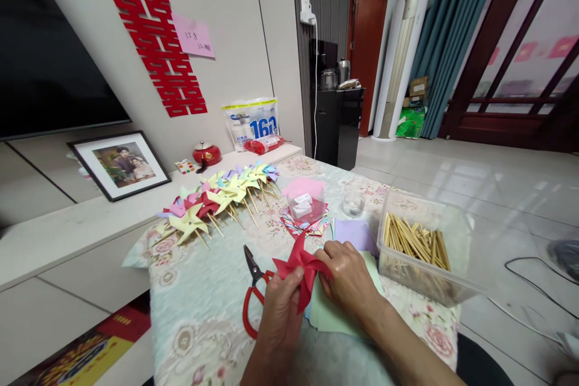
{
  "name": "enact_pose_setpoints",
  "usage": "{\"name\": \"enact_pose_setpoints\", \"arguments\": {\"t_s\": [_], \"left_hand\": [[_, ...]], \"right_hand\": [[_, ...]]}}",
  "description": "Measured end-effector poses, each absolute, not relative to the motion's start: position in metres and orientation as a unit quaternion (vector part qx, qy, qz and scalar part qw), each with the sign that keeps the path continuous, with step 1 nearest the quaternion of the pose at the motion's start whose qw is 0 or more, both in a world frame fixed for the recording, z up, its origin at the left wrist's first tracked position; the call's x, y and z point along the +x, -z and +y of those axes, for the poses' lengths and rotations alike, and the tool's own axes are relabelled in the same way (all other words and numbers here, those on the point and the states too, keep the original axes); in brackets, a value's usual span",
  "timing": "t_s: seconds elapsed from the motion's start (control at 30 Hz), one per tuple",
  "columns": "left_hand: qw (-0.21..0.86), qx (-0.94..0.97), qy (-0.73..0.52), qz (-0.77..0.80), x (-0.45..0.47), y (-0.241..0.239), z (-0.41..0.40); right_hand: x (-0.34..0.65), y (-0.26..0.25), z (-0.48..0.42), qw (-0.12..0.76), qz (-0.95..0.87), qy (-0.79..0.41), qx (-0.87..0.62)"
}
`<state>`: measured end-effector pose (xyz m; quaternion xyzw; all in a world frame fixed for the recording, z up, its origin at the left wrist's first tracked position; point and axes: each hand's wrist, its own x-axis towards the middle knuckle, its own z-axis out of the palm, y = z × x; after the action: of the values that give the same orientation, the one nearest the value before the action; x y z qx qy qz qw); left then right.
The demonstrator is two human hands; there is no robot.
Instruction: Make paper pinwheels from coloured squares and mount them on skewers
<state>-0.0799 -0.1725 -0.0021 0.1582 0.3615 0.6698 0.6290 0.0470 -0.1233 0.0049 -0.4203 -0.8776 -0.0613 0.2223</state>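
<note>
Both my hands hold a red paper pinwheel just above the flowered tablecloth. My left hand pinches its lower left blade between thumb and fingers. My right hand is closed on its right side, fingers curled over the folded points. Red-handled scissors lie open on the cloth just left of my left hand. Pale green paper sheets lie under my hands, with a purple sheet behind them.
A row of finished pinwheels on sticks lies at the table's back left. A clear box of wooden sticks stands at the right. A small lidded plastic container and a glass cup stand behind. A framed photo leans on the shelf.
</note>
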Motion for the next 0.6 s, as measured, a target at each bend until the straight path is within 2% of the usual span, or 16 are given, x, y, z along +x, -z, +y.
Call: {"name": "enact_pose_setpoints", "arguments": {"t_s": [0.37,0.6], "left_hand": [[0.638,0.145,-0.663,0.364,-0.0814,0.004,-0.1704],[0.634,0.136,-0.664,0.373,-0.0833,0.0036,-0.1722]], "right_hand": [[0.0427,-0.0012,-0.1253,0.172,-0.887,0.057,-0.424],[0.0463,-0.0086,-0.1231,0.169,-0.871,-0.017,-0.462]]}}
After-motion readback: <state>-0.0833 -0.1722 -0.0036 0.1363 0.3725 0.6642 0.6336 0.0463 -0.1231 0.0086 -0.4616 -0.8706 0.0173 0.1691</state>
